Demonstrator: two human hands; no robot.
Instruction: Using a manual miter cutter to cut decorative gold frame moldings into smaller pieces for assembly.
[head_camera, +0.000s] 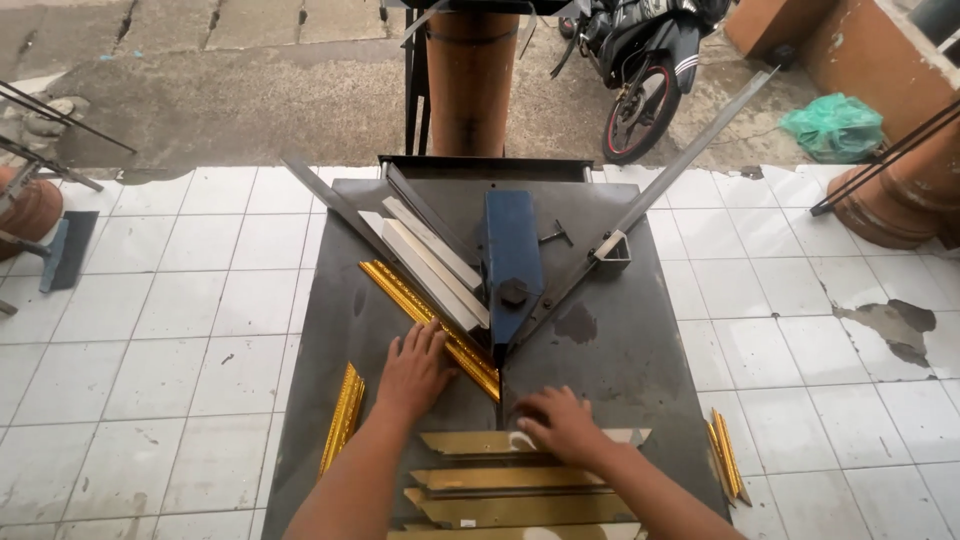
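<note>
Nearest the camera, four cut gold frame pieces (505, 480) stacked flat in a row on the dark tabletop (330, 400), mitred ends pointing left. Right hand (562, 422) pressed palm-down on the farthest of the four, fingers (530, 408) spread and flat, gripping nothing, only resting on the strip. Left hand (412, 372) laid just beside it, fingers (425, 338) stretched open and flat on a long gold moulding (400, 293), holding it down rather than clasping it. That moulding running diagonally from upper left toward the centre, its near end meeting the blade slot under the blue cutter head (512, 262). One short gold offcut (343, 415) lying near the left edge of the tabletop, apart from the left hand. Two thin gold offcuts (727, 455) at the right edge, hanging partly over the white tiled floor (180, 300). Farther back, two pale white strips (435, 258) side by side along the left guide rail (335, 205), parallel to the gold moulding. One long metal rail (690, 145) angling up to the right. Beyond the tabletop, one brown pillar (470, 80), one parked motorbike (640, 70) and one green plastic bag (835, 125) on the concrete.
</note>
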